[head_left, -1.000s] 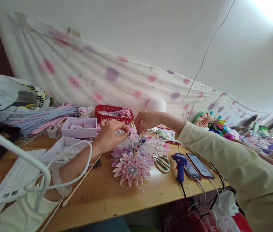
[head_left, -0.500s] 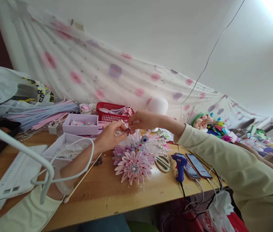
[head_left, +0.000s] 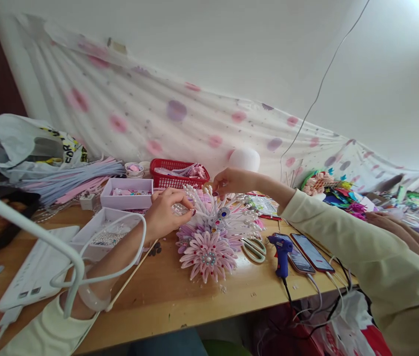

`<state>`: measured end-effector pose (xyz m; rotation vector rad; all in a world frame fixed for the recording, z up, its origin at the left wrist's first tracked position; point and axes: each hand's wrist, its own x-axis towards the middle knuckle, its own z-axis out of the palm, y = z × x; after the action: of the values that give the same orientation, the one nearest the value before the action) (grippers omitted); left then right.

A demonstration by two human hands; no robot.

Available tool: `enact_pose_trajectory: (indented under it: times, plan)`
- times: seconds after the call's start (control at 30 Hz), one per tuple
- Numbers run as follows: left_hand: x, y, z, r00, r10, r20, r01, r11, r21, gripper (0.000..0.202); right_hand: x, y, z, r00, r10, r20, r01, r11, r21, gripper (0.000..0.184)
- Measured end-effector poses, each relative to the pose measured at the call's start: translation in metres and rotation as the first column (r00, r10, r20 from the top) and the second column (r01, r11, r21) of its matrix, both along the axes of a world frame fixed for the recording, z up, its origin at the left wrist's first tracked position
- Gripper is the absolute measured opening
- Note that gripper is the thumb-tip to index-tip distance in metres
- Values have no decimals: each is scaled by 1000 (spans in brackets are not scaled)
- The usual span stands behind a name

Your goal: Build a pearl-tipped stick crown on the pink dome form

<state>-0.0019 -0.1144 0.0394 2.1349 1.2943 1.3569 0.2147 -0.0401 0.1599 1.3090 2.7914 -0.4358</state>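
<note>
A pink and lilac flower headpiece (head_left: 209,257) with pearl sprays and coloured gems rests on the table in front of me. At its left edge my left hand (head_left: 168,212) hovers, thumb and forefinger curved with a small gap between their tips and nothing visible in them. Over the back of the headpiece reaches my right hand (head_left: 231,182), its fingertips pinched together among the white pearl sprays (head_left: 194,194). Whatever it pinches is too small or hidden to make out.
Scissors (head_left: 254,250), a blue glue gun (head_left: 281,252) and two phones (head_left: 311,252) lie on the right. Left are boxes of beads (head_left: 107,237), a white power strip (head_left: 38,267) and a looping white cable (head_left: 27,217). A red basket (head_left: 179,170) stands behind. Another person's arm (head_left: 405,237) shows far right.
My hands, fingertips together before, have separated. The right one moved right to the pearl sprays; the left one's thumb and forefinger opened. The view shifted slightly.
</note>
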Motion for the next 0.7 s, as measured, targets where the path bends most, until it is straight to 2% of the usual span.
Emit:
enact_pose_trajectory:
  times: [0.17,0.37,0.53,0.63,0.7]
  plan:
    - [8,-3,11,998,-58,13,57,998,24,7,-8,2,-3,997,13,-71,-13,1000,5,14]
    - [29,-2,29,979,14,-202,27,980,198,13,-23,3,-2,997,26,-78,-23,999,46,21]
    - [32,3,31,935,47,-352,68,949,308,20,-11,2,-2,995,37,-97,-33,999,38,36]
    - [31,10,34,889,35,-457,149,921,360,25,0,-2,0,993,-5,-119,7,1000,17,34]
    - [32,16,39,866,30,-499,178,915,363,25,5,-5,2,989,-19,-149,13,999,-42,29]
